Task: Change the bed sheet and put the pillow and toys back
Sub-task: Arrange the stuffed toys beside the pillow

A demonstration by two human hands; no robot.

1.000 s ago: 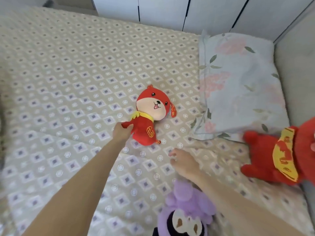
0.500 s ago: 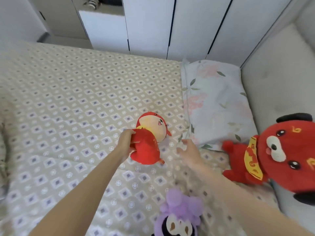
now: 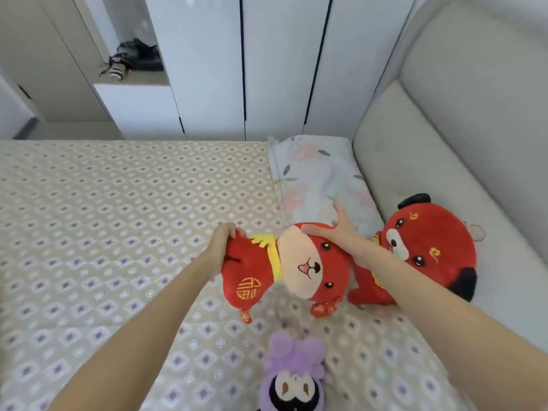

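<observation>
Item: small red plush toy (image 3: 284, 268), lying sideways low over the patterned bed sheet (image 3: 118, 218), head toward the pillow (image 3: 314, 179); whether it touches the sheet cannot be told. Your left hand (image 3: 221, 247) grips its body, fingers curled round it. Your right hand (image 3: 335, 235) rests on its head, fingers spread and straight. Step, by my judgement: putting toys back, sheet already on. Neighbours: large red plush (image 3: 430, 247) against the headboard (image 3: 444, 143), purple plush (image 3: 293, 378) nearer you. Next move calls for setting it down beside the pillow, crowding neither.
</observation>
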